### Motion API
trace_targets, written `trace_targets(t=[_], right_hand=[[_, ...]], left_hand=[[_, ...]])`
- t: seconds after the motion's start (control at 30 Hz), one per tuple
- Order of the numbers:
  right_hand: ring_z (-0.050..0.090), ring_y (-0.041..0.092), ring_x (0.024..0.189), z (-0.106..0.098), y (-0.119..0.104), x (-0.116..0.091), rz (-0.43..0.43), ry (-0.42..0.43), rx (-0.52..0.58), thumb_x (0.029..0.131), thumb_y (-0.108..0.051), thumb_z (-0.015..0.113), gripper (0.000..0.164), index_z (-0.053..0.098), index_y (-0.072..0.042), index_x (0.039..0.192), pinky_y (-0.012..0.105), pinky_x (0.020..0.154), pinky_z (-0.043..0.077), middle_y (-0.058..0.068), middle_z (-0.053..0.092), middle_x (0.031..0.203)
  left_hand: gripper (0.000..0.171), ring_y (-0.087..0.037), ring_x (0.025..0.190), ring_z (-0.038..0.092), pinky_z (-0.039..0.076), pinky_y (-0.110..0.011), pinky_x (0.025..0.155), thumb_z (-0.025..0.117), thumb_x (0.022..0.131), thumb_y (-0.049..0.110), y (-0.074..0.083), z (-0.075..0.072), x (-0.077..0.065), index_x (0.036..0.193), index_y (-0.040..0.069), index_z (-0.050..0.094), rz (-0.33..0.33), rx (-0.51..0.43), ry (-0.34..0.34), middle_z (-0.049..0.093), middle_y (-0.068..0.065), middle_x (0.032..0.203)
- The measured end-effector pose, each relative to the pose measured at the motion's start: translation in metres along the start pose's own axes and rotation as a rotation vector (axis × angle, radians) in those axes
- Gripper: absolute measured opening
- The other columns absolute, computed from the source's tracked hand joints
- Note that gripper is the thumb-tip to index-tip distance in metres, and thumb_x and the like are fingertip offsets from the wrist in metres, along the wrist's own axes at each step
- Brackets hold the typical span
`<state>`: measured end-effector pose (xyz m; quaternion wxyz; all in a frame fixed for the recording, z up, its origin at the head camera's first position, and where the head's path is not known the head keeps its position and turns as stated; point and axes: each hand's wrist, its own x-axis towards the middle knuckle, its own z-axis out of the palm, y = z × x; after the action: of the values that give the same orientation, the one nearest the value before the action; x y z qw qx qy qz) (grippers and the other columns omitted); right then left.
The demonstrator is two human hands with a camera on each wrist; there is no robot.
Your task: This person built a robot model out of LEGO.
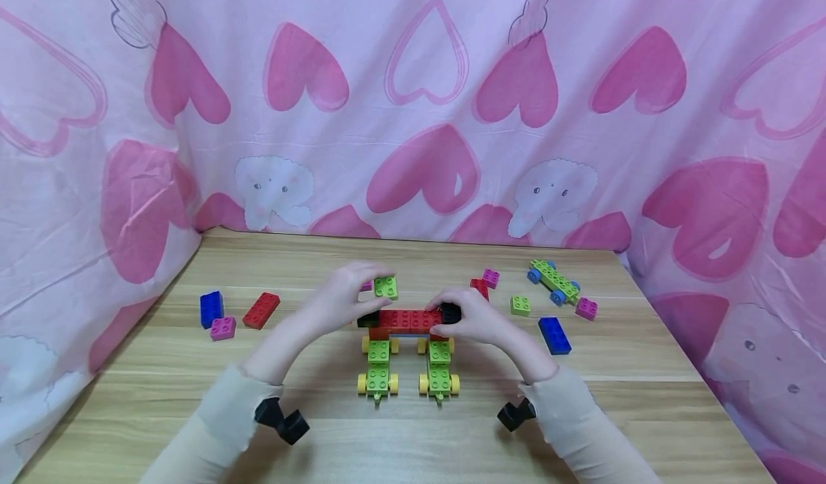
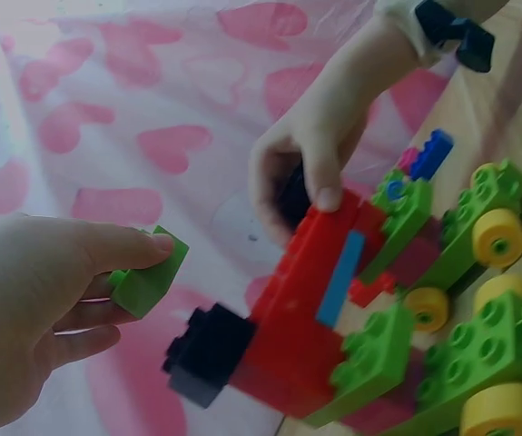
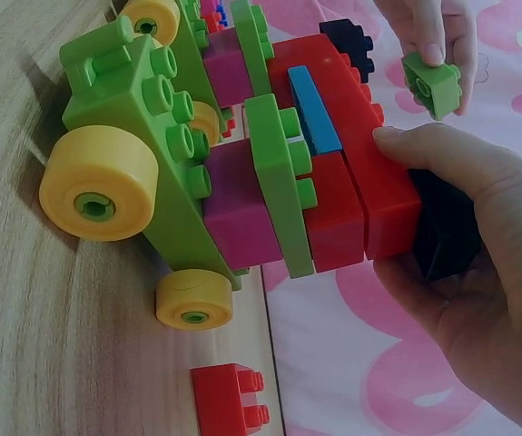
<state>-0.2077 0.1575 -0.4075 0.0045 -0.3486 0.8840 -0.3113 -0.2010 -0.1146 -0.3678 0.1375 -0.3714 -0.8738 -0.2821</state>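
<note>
On the table stands a built structure: two green wheeled bases [image 1: 377, 378] with yellow wheels, magenta and green bricks stacked on them, and red bricks [image 1: 408, 320] bridging the top. A blue piece [image 3: 313, 109] sits under the bridge. Black bricks [image 2: 208, 352] cap both ends. My left hand [image 1: 338, 296] pinches a small green brick [image 2: 152, 277] between thumb and fingers, above and apart from the structure near its left end. My right hand [image 1: 479, 318] grips the structure's right end, thumb on the red brick and fingers around the black brick [image 3: 444, 222].
At left lie a blue brick [image 1: 211, 309], a magenta brick [image 1: 222, 328] and a red brick [image 1: 261, 310]. To the right are a green base with blue wheels [image 1: 553, 280], a green brick [image 1: 520, 305], a blue brick [image 1: 555, 335] and magenta bricks [image 1: 586, 308]. A heart-patterned curtain [image 1: 303, 68] hangs behind.
</note>
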Motion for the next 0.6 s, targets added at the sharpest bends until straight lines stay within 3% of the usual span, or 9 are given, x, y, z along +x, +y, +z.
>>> trace_targets(t=[0.37, 0.6], right_hand=[[0.065, 0.017, 0.101, 0.001, 0.001, 0.0, 0.002, -0.001, 0.016, 0.084, -0.021, 0.077, 0.027, 0.071, -0.013, 0.109, 0.032, 0.088, 0.053, 0.002, 0.072, 0.108], [0.065, 0.018, 0.101, 0.001, 0.001, 0.0, -0.004, 0.005, 0.009, 0.084, -0.022, 0.077, 0.028, 0.071, -0.013, 0.11, 0.032, 0.088, 0.053, 0.002, 0.072, 0.109]], left_hand=[[0.041, -0.025, 0.118, 0.061, 0.051, -0.044, 0.1, 0.071, 0.09, 0.024, 0.009, 0.018, -0.007, 0.127, 0.006, 0.064, -0.061, -0.035, -0.16, 0.067, -0.009, 0.125], [0.042, -0.025, 0.123, 0.059, 0.05, -0.043, 0.101, 0.069, 0.092, 0.026, 0.011, 0.024, -0.008, 0.129, 0.008, 0.063, -0.118, -0.056, -0.22, 0.065, -0.008, 0.128]])
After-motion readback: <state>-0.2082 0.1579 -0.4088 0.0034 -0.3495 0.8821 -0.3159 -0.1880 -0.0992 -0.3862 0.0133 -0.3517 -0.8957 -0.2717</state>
